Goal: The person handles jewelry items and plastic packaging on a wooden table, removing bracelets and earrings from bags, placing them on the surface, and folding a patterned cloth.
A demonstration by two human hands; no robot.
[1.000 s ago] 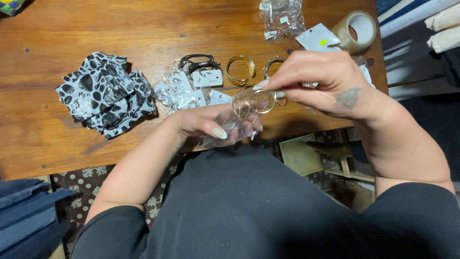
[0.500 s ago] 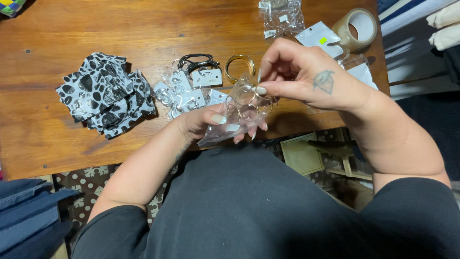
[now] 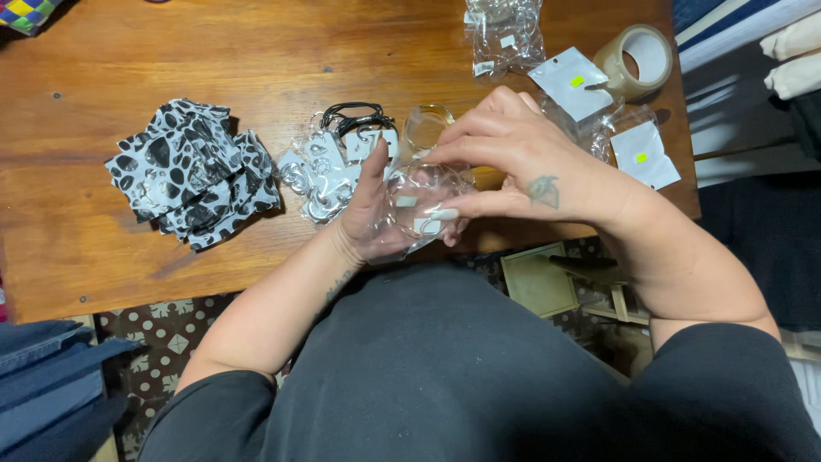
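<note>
Centre frame, the left hand (image 3: 369, 214) lies palm-up under a clear plastic bag (image 3: 421, 205) while the right hand (image 3: 522, 167) pinches its top edge. Slick film: a loose pinch could spill its contents off the bench (image 3: 171, 60). Further up, spotted pouches (image 3: 190, 171), then a tape roll (image 3: 634, 60) upper right.
</note>
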